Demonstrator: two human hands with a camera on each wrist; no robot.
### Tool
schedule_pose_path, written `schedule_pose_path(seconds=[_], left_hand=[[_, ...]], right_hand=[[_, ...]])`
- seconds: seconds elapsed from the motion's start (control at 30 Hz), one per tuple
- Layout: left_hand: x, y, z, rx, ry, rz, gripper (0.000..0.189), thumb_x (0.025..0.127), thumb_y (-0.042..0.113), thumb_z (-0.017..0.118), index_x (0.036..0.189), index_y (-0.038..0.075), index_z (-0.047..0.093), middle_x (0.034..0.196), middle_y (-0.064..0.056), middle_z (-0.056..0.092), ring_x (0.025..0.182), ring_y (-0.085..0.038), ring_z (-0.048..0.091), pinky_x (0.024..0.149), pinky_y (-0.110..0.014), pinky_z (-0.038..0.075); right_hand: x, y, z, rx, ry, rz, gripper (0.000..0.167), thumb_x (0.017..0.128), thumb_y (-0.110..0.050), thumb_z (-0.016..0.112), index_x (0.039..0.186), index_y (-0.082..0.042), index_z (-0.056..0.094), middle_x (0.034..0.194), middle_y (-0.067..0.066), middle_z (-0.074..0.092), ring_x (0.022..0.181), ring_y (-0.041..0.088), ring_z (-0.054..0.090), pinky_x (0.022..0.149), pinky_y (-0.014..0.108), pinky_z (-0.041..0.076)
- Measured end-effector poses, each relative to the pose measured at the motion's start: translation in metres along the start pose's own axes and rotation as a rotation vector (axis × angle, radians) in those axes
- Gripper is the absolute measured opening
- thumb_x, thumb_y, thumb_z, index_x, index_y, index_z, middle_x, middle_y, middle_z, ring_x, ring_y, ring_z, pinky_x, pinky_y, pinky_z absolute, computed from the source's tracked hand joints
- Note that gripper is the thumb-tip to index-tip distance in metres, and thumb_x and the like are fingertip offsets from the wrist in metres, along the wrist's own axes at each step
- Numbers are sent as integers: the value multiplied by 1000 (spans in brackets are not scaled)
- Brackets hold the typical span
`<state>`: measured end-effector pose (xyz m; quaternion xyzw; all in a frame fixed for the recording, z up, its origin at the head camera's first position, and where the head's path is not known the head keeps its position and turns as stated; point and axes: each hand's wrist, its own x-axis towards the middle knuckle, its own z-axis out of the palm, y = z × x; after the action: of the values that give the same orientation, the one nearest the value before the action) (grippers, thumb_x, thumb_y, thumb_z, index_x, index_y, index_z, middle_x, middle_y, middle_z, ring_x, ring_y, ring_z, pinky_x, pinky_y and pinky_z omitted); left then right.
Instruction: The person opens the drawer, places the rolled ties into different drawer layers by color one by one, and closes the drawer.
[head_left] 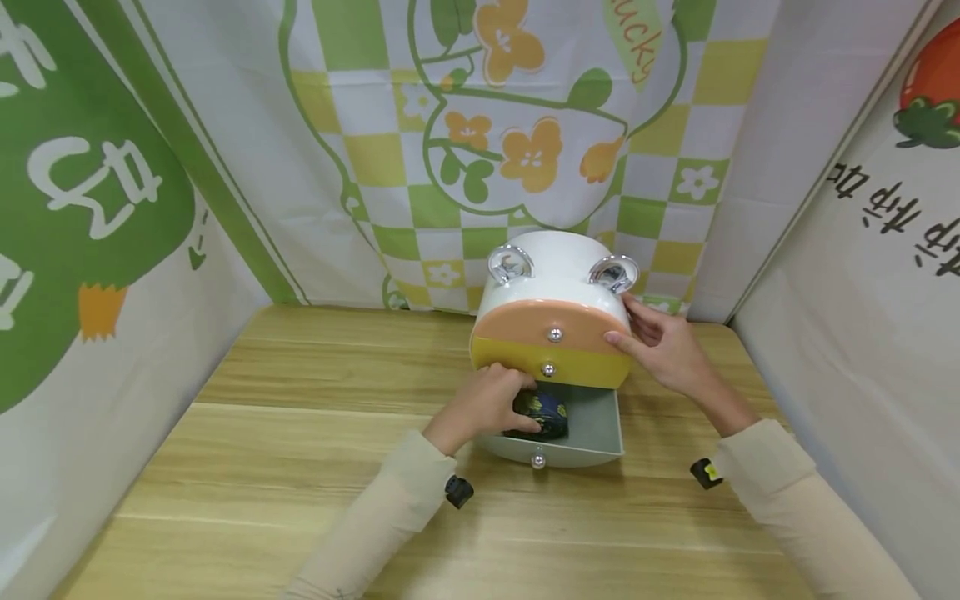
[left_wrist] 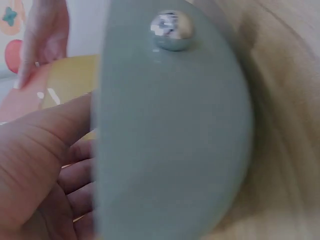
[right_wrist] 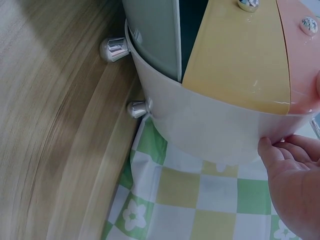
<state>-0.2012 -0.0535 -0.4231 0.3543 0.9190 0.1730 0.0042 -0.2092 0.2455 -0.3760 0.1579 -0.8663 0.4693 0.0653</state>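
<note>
A small white drawer cabinet [head_left: 558, 250] with a peach drawer [head_left: 517, 323], a yellow drawer [head_left: 510, 354] and a grey-green drawer [head_left: 592, 421] stands on the table. The grey-green bottom drawer is pulled out. Inside it lies a dark blue bundle [head_left: 551, 412] with a yellow-green pattern, its exact kind unclear. My left hand [head_left: 483, 404] reaches into this drawer and grips the bundle between thumb and fingers; the drawer front hides the fingertips in the left wrist view. My right hand [head_left: 671, 350] holds the cabinet's right side, thumb on the peach front and fingers along the white shell [right_wrist: 200, 125].
Two shiny ring-shaped pieces [head_left: 510, 264] stick up from the cabinet top. Silver knobs [head_left: 538, 460] mark the drawer fronts, and silver feet [right_wrist: 115, 49] support the cabinet. Behind it hangs a green-and-yellow checked cloth [head_left: 360, 158]. Printed side panels [head_left: 840, 275] flank the wooden table [head_left: 315, 367].
</note>
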Motion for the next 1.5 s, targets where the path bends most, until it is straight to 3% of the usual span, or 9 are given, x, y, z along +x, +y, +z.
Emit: schedule_pose_path(seconds=[0.1,0.23,0.4,0.57,0.77,1.03,1.13,1.33,1.5], left_hand=[[-5,6,-10,10,30,-10,36,83,48,89,82,16,72,68,9,58,64,-7,46,58,-25,37],[-14,16,-26,15,74,-24,48,87,52,83,59,19,61,52,14,36,50,-3,31,48,-23,22],[-28,28,-39,29,107,1,54,89,57,79,51,25,58,46,17,31,45,0,29,45,-23,20],[-45,39,-43,59,94,9,60,91,58,76,48,25,49,47,17,26,45,0,23,44,-21,15],[-57,44,-30,68,87,-30,72,92,56,76,47,26,28,49,14,13,47,-2,13,44,-21,8],[-66,47,-3,85,91,-75,75,89,56,78,47,27,23,50,14,10,48,-3,13,43,-21,7],[-68,47,9,83,96,-98,73,88,57,78,45,28,26,49,14,13,47,-2,16,41,-21,10],[-71,45,28,45,119,-153,58,88,54,80,46,25,52,45,15,24,45,-2,26,40,-22,20],[-72,45,42,43,150,-201,63,88,54,80,47,22,45,45,14,27,43,-4,29,41,-24,24]], right_hand=[[0,1,0,-3,3,-4,74,99,-25,75,160,-2,39,167,16,38,148,35,47,103,14,46],[0,1,0,-15,-4,-2,75,100,-28,75,160,-3,39,167,16,38,148,35,47,104,15,46],[-1,2,-1,-30,-12,-10,75,100,-29,74,161,-2,37,168,16,37,149,37,46,104,15,46],[-1,-1,-1,-19,-5,-5,75,100,-28,74,160,-3,38,168,16,37,149,37,46,103,13,46],[-2,-4,-2,4,-1,-4,74,100,-25,75,160,-2,38,168,15,37,149,36,46,103,12,45],[-3,-5,-2,1,-19,10,75,100,-26,74,161,-3,37,169,14,35,150,35,45,103,12,44],[-3,-4,-1,-3,-18,8,74,101,-25,74,161,-3,37,169,14,36,150,35,45,103,12,44],[-2,-3,1,2,-5,2,73,100,-25,74,160,-3,38,167,15,38,148,35,47,103,12,45],[-3,-3,1,5,-2,5,73,101,-24,74,160,-4,38,167,16,38,149,36,47,103,12,45]])
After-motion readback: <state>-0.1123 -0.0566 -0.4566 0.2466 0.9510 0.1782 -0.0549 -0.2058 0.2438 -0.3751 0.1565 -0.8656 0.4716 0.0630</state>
